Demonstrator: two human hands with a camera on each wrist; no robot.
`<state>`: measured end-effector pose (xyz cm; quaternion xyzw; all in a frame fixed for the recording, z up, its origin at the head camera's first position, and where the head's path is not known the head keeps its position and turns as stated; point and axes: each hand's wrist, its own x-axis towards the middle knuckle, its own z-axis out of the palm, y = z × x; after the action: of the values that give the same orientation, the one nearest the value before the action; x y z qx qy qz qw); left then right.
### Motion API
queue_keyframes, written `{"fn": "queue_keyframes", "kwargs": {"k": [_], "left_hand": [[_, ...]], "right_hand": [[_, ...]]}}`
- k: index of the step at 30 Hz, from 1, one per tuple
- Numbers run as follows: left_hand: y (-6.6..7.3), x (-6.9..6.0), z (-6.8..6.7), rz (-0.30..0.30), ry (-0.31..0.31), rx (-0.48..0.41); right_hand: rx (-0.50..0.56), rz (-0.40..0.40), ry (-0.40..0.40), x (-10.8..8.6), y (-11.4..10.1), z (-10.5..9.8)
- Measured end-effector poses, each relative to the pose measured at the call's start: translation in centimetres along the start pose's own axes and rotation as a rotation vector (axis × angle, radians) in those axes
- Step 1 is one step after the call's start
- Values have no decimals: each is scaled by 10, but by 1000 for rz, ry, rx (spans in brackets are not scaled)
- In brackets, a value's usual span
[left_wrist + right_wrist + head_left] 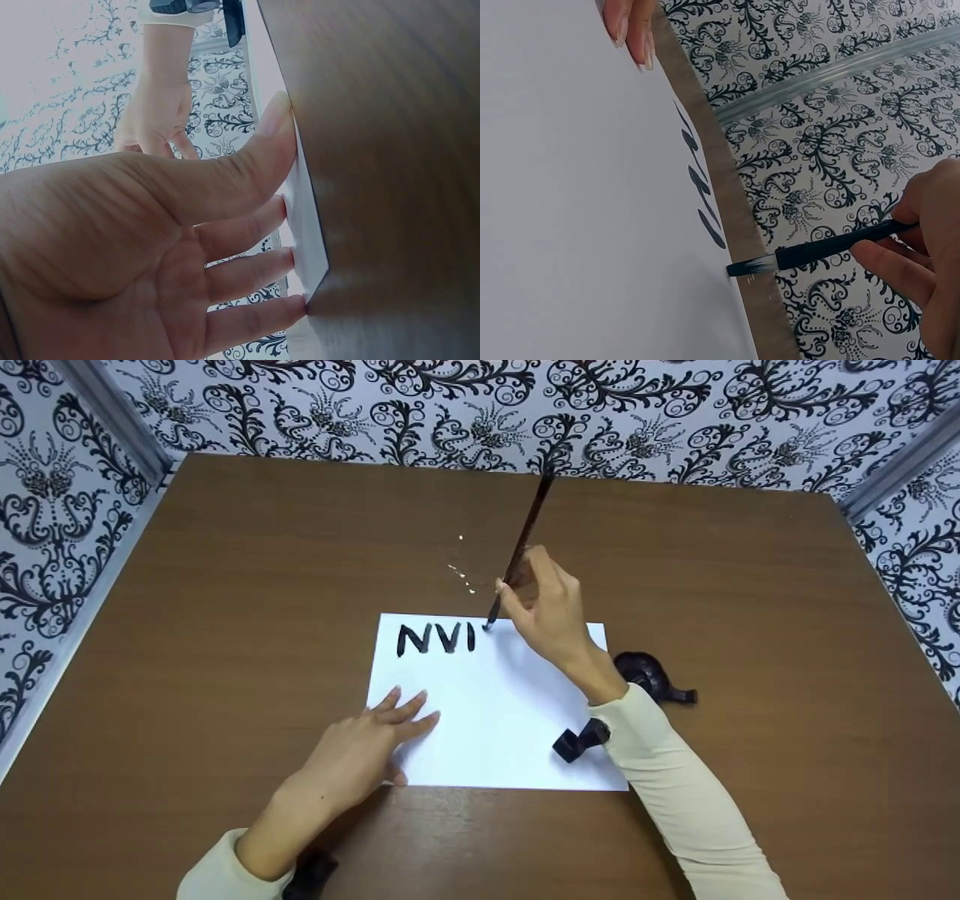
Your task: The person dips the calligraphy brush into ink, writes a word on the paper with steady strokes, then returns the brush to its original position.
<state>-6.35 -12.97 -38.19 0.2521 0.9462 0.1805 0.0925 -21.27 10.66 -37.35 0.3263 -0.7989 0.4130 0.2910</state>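
A white sheet of paper [495, 735] lies on the brown table, with the dark painted letters "NVI" [448, 638] near its top edge. My right hand [551, 611] pinches a dark-handled paintbrush [529, 521] between thumb and fingers. The bristles of the paintbrush [754, 266] meet the sheet just right of the letter I, leaving a small dark mark there. With spread, fairly straight fingers, my left hand [360, 746] rests on the sheet's lower left part. In the left wrist view its thumb [274, 142] and fingertips touch the paper's edge area.
Beside the right forearm sits a black rounded object with a short spout [651, 675], partly hidden by the sleeve. Small pale flecks [461, 575] dot the table [262, 585] above the paper. Black-and-white patterned walls [480, 412] rise behind and at both sides.
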Motion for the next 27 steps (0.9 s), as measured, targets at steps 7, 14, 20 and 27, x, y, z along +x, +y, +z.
{"fn": "queue_keyframes", "kwargs": {"k": [7,14,20,27], "left_hand": [[1,0,-1,-6,-10,5],[1,1,0,-6,-14,9],[1,0,0,1,-1,19],[1,0,0,-2,0,22]], "right_hand": [[10,-10,-50,1,-4,-1],[21,-30,-95,1,-7,-2],[45,-36,-133,2,-10,-4],[57,-19,-192,3,-15,-7]]}}
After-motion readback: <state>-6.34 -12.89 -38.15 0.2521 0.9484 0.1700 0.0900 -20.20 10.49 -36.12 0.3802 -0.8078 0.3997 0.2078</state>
